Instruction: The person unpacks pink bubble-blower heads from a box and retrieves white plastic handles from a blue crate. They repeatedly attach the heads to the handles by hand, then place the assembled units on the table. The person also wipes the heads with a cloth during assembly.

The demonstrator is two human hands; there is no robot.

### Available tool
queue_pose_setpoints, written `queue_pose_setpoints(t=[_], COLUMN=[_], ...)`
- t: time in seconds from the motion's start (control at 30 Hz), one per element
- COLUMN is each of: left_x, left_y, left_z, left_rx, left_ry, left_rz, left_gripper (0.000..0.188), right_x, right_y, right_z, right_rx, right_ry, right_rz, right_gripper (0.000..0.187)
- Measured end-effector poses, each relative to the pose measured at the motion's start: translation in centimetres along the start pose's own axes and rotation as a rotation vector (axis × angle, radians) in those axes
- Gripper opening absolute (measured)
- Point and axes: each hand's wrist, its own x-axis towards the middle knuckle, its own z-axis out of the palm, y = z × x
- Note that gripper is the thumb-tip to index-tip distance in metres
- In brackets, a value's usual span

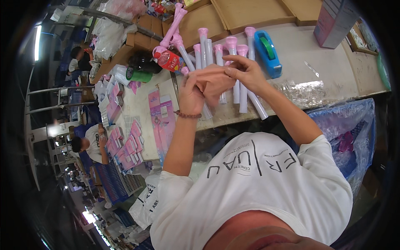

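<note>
A thin salmon-pink cloth [214,82] is stretched between my two hands above the near edge of the table. My left hand [191,92], with a beaded bracelet at the wrist, is closed on the cloth's left end; some of its fingers are hidden. The right hand [246,74] pinches the other end between thumb and fingers. Beneath and beyond the cloth lie several whitish tubes [243,100] with pink flared ends, partly covered by my hands. Close to the right hand stands a blue tape dispenser [271,58] with a green roll.
A red-labelled bottle [170,61] lies by the tubes, near a green tape roll [138,75]. Pink printed cards [132,143] pile up at left, where co-workers sit. A tall box [334,23] stands far right; a plastic-lined blue crate [366,141] is below the table's right side.
</note>
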Motion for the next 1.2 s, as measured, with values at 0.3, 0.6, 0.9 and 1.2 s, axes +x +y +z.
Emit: queue_pose_setpoints(t=[0.3,0.6,0.9,1.2], left_x=[-1.6,-2.1,-1.2,3.6], left_y=[0.7,2.5,3.7,4.9], left_z=[1.9,4.1,7.1,-0.1], left_rx=[0.365,0.708,0.718,0.957], left_ry=[0.169,0.132,0.075,0.153], left_rz=[0.414,0.770,0.755,0.321], left_gripper=[0.014,0.021,0.017,0.019], right_x=[-2.3,-2.3,-1.6,-2.7], right_y=[-2.2,-2.5,-5.1,0.6], right_z=[-1.1,-1.8,1.0,6.3], right_rx=[0.164,-0.282,1.181,0.882], right_ry=[-0.021,-0.051,-0.323,-0.087], right_rz=[0.091,-0.145,0.231,0.382], right_gripper=[0.033,0.025,0.082,0.059])
